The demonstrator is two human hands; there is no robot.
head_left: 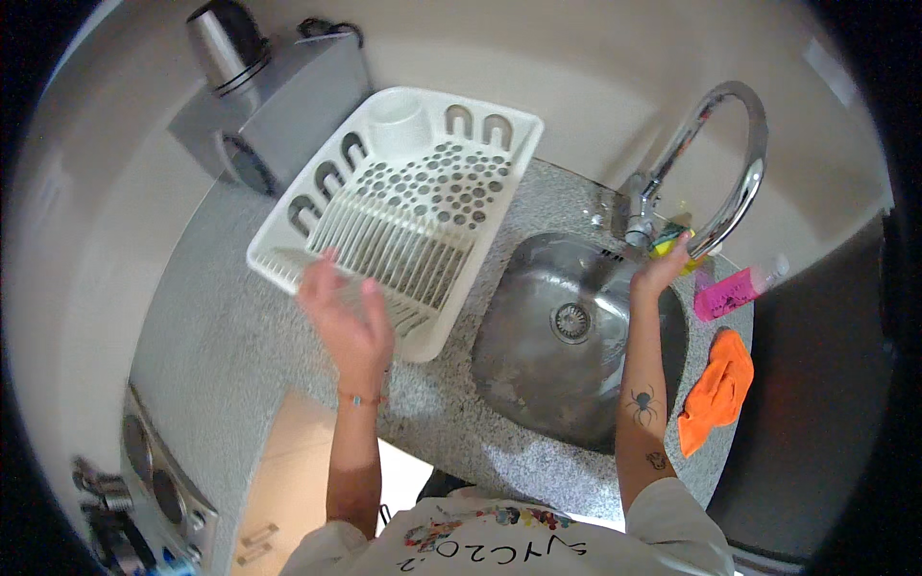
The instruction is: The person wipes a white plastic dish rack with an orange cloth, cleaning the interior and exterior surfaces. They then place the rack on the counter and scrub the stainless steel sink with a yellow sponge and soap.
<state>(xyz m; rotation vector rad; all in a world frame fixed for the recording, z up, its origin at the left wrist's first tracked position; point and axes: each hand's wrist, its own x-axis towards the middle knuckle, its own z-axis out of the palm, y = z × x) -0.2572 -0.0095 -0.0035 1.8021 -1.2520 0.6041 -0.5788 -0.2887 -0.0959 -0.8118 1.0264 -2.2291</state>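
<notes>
My left hand [348,312] is raised over the near left corner of a white plastic dish rack [430,338]. Its fingers are apart, slightly blurred, and hold nothing. Stretched across the right side of the steel sink [538,384], my right hand [659,273] reaches to the spot behind the basin, beside the curved chrome faucet [759,144]. There its fingers close on a yellow and green sponge [663,248], which shows on both sides of them. The hand partly covers the sponge, and the faucet's spout end comes down close to the fingertips.
Right of the sink lie a bottle with pink liquid [727,294] and an orange cloth [718,384] on the grey speckled counter [230,288]. A grey box-shaped appliance [298,106] with a steel kettle [226,48] stands behind the rack. A stovetop [158,470] is at lower left.
</notes>
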